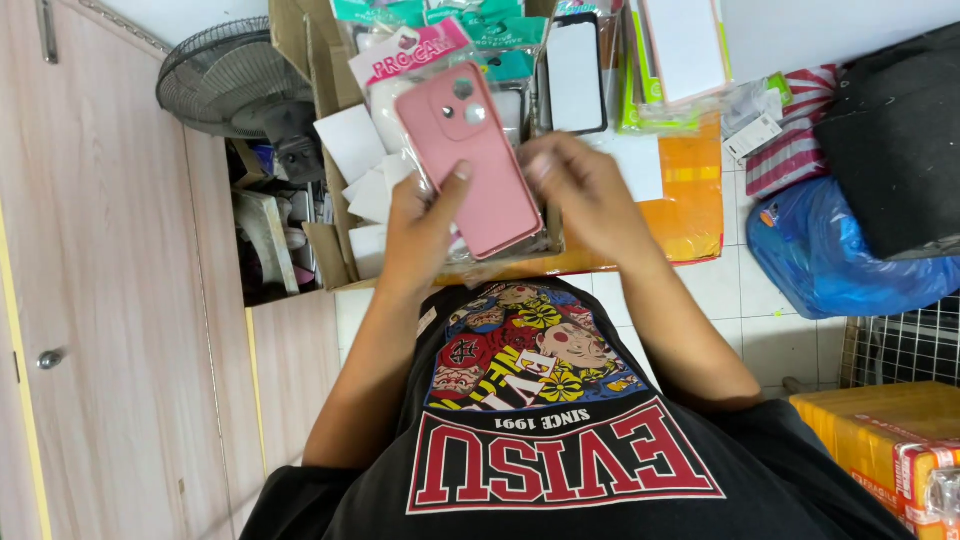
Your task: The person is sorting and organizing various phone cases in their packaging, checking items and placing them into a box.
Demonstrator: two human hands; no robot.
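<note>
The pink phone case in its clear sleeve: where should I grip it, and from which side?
Grip the pink phone case by its long edges near the lower end, coming from below, much as the left hand holds it. It is flat, slim and tilted, and its upper end carries the camera cut-out. The right hand is beside it.

Bright even light, soft shadows, wide-angle edge bending, slight hand blur.
</note>
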